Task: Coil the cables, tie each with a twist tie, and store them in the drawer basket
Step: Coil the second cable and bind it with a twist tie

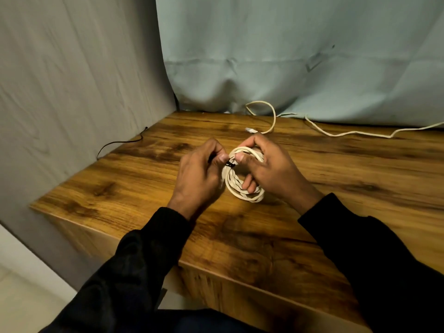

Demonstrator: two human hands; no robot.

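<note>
A coiled white cable (242,192) is held just above the wooden table (149,188), in the middle of the view. My right hand (271,169) grips the coil, with its fingers through the loop and its thumb on the top left. A black twist tie (230,164) wraps the coil's upper left side. My left hand (198,174) pinches that tie between thumb and forefinger. A second white cable (341,133) lies loose along the table's back edge, its clear plug (249,130) just behind my hands.
A thin black tie or wire (117,143) lies at the table's left edge against the grey cloth wall. A pale blue cloth hangs behind the table. The table's front edge runs diagonally below my forearms. No drawer or basket is in view.
</note>
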